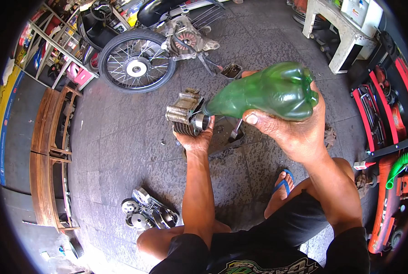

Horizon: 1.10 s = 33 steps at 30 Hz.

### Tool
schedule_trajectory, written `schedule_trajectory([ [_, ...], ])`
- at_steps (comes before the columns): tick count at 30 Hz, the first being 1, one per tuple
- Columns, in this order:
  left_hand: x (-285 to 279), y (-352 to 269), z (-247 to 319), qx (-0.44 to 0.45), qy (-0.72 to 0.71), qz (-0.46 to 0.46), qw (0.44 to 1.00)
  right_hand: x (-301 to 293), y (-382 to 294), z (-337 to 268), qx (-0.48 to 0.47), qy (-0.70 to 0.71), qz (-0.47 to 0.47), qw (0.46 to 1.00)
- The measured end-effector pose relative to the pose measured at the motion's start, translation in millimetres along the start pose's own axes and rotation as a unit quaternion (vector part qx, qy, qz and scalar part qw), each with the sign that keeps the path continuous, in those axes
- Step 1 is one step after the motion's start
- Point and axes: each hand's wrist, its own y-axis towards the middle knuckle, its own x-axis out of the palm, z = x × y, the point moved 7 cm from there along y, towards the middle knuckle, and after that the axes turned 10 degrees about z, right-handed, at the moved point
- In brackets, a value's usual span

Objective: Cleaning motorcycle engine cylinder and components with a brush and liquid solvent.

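My right hand grips a green plastic bottle around its base end. The bottle lies nearly level, its neck pointing left. The mouth is at a finned metal engine cylinder block, beside the round sleeve on its right side. My left hand holds this block from below. Whether liquid leaves the bottle cannot be seen. Beneath the hands a shallow tray rests on the floor, partly hidden, with a brush in it.
A spoked wheel and an engine with exposed coils are ahead. A small container sits near them. Opened engine parts lie at lower left. A wooden bench is left; a red tool rack and red compressor are right.
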Motion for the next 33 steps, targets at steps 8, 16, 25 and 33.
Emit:
schedule_trajectory([
  [8,9.9,-6.0,3.1,-0.004,-0.024,-0.093,0.995,5.7,-1.9,-3.2,-0.049,-0.007,-0.002,0.999],
  [16,15.6,-10.1,5.3,-0.002,0.042,-0.125,0.991,0.7,-0.9,4.5,-0.054,-0.065,0.003,0.996],
  [25,23.2,-18.4,9.7,0.005,0.066,-0.039,0.997,1.9,-0.3,6.0,-0.050,-0.123,-0.006,0.991],
  [33,27.3,-27.9,15.0,-0.001,0.130,0.036,0.991,0.4,-2.2,-4.8,-0.081,-0.020,0.011,0.996],
])
